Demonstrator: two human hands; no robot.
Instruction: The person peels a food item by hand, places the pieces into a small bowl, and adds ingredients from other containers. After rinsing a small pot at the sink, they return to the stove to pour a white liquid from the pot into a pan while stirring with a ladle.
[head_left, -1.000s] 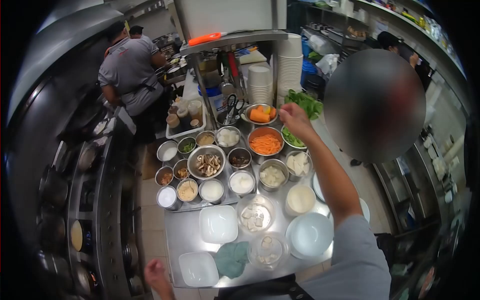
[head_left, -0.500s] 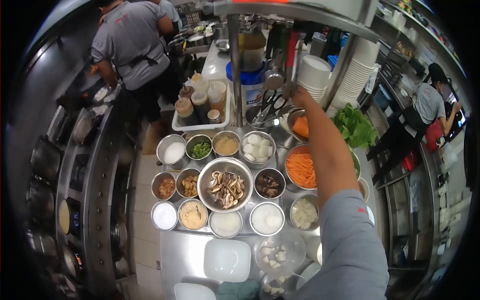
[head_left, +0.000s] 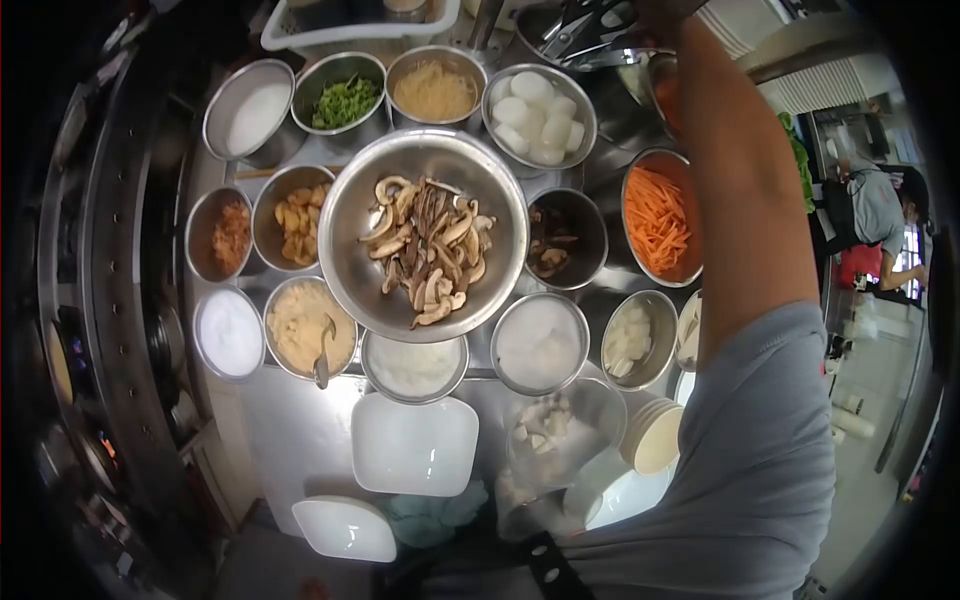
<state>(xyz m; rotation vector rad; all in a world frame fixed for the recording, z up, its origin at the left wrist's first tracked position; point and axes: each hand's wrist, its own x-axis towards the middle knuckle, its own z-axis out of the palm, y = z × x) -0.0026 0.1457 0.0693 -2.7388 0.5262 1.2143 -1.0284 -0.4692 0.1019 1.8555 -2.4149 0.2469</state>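
My right arm reaches up the right side to the top edge. There my right hand (head_left: 668,12) is dark and partly cut off, its fingers not readable. Nearest to it are the scissors (head_left: 580,30), lying in a metal container, and a metal pot holding something orange. Below, beside my forearm, stands a pot of shredded carrot (head_left: 655,220). In the middle a wide steel bowl (head_left: 345,215) holds sliced mushrooms (head_left: 435,245). My left hand is out of view.
Around the bowl stand pots of chopped greens (head_left: 345,102), white balls (head_left: 540,115), yellowish powder with a spoon (head_left: 322,350) and white grains (head_left: 230,335). White dishes (head_left: 415,445), a clear tub (head_left: 565,430) and paper cups (head_left: 655,440) are nearer. A person (head_left: 870,210) stands at far right.
The view has tipped down and come closer to the counter, so the pots look larger. My right hand, earlier visible by the hanging utensils, is now at the top edge.
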